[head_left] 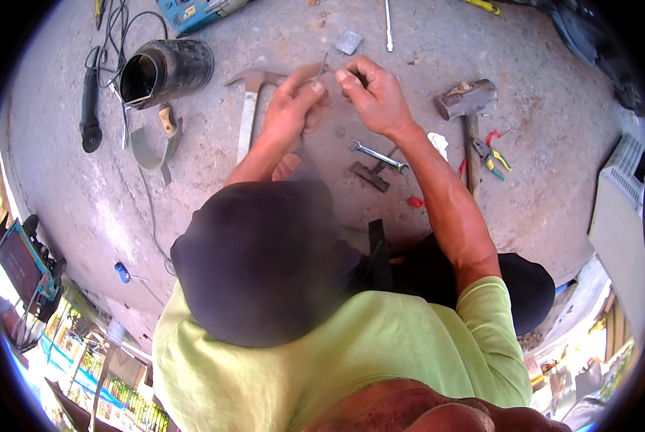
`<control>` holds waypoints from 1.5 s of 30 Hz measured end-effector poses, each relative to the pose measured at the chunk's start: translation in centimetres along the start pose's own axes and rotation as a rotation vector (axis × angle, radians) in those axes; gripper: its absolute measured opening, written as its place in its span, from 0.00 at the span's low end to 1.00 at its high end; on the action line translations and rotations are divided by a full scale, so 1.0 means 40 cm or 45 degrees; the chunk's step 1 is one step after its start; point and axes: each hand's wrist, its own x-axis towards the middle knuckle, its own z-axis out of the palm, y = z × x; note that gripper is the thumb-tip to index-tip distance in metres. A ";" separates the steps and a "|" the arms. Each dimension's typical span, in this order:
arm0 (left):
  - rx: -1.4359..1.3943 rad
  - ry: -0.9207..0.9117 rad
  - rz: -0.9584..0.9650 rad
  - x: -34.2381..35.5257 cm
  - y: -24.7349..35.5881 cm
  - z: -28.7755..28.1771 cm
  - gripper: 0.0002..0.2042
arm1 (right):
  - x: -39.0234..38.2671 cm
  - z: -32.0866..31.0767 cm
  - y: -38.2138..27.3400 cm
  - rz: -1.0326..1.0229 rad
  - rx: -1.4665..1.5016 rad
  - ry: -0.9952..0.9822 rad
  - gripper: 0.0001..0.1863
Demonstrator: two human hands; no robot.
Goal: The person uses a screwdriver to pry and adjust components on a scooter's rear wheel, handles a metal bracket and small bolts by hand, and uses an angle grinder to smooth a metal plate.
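My left hand [297,108] is closed around a thin metal piece [324,65], held upright between finger and thumb. My right hand [366,97] pinches at the same piece from the right; its exact shape is too small to tell. Just left of my left hand, a claw hammer [249,111] lies on the concrete floor [207,137], partly hidden by my arm. Below my hands are a combination spanner [376,155] and a small dark hammer [369,178]. A grey metal block [348,42] and a steel rod [389,25] lie above them.
Around me lie a black metal cylinder [178,72], black tool [90,108], cables [110,36], curved blade with wooden handle [150,147], blue power tool [193,11], sledgehammer [466,101] and pliers [492,158]. A grey machine [610,201] stands right; teal-framed equipment [24,263] stands left.
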 end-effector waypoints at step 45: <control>1.455 0.523 -0.169 -0.059 -0.058 -0.307 0.19 | 0.066 0.139 0.161 -0.176 -0.966 0.141 0.09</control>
